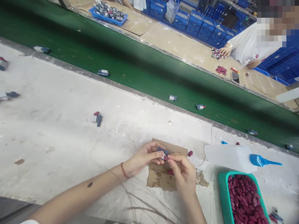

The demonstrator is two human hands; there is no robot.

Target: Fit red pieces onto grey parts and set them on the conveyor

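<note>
The left hand (146,158) is closed around a small toy-like piece of dark blue-grey and white plastic (163,151), just below the middle of the frame. The right hand (185,172) comes in from the lower right, and its finger and thumb pinch at a small dark red bit (165,157) on the end of that piece. I cannot tell how tight the pinch is.

The piece is between the two hands. Its long side slants from upper left down to lower right, so the red end points to the right hand. The left hand is nearer, as it wraps the piece, while the right hand meets only the tip.

Under the hands is a torn brown cardboard sheet (174,148) with wet-looking spots. At the lower right, a green plastic basket (221,193) is full of dark red bits (244,194). Just above it lies a white squeeze bottle (227,155) with a blue spout (259,160), pointing right.

No words can be read anywhere, and no label shows on the bottle. At the upper right, another person's white shirt (243,39) has a small cartoon picture with pink on it.
</note>
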